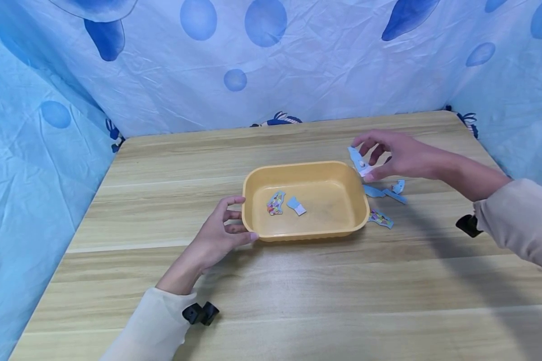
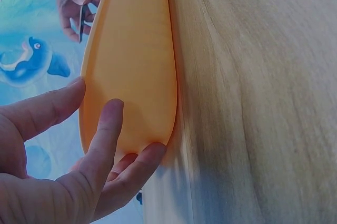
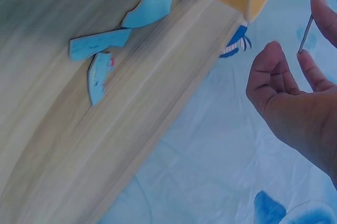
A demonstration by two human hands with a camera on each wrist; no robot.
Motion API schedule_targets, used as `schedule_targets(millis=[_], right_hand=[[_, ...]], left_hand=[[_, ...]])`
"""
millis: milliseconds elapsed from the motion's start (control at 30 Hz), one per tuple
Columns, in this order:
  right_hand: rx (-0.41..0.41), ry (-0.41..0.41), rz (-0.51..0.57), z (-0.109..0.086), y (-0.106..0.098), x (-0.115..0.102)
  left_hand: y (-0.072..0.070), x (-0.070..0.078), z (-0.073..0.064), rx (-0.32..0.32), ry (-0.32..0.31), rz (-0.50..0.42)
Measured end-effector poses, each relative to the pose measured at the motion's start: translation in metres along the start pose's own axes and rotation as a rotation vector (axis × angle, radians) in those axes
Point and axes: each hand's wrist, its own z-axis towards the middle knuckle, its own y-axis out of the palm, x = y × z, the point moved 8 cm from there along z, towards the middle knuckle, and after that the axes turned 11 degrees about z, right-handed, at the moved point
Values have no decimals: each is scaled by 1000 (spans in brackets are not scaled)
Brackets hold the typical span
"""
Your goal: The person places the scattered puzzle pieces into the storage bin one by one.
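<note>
A shallow yellow-orange plastic basin [image 1: 304,235] stands on the table with two puzzle pieces inside: a multicoloured one [image 1: 276,203] and a blue-and-white one [image 1: 296,205]. My left hand [image 1: 219,228] rests spread against the basin's left end, its fingertips touching the wall and rim [image 2: 83,97]. Above the basin's right rim, my right hand [image 1: 393,153] pinches a light-blue puzzle piece [image 1: 358,161] between thumb and fingertip. In the right wrist view that piece [image 3: 306,34] appears edge-on. Below this hand lie blue puzzle pieces [image 1: 395,195] and a colourful piece [image 1: 381,218], partly hidden by the basin.
The wood-grain table [image 1: 320,296] reaches back to a blue-and-white cloth [image 1: 162,80] printed with bubbles and sea animals, which hangs behind and at both sides. Three blue pieces [image 3: 100,45] lie close together on the table to the right of the basin.
</note>
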Motion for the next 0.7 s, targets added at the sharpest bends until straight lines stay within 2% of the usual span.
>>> schedule_targets(millis=[467,700], right_hand=[[-86,-27,79,12,27,-15],[-137,-11,133,19,40,-19]], left_hand=[[0,1,-1,-2,2,1],[0,2,-1,6,-14,6]])
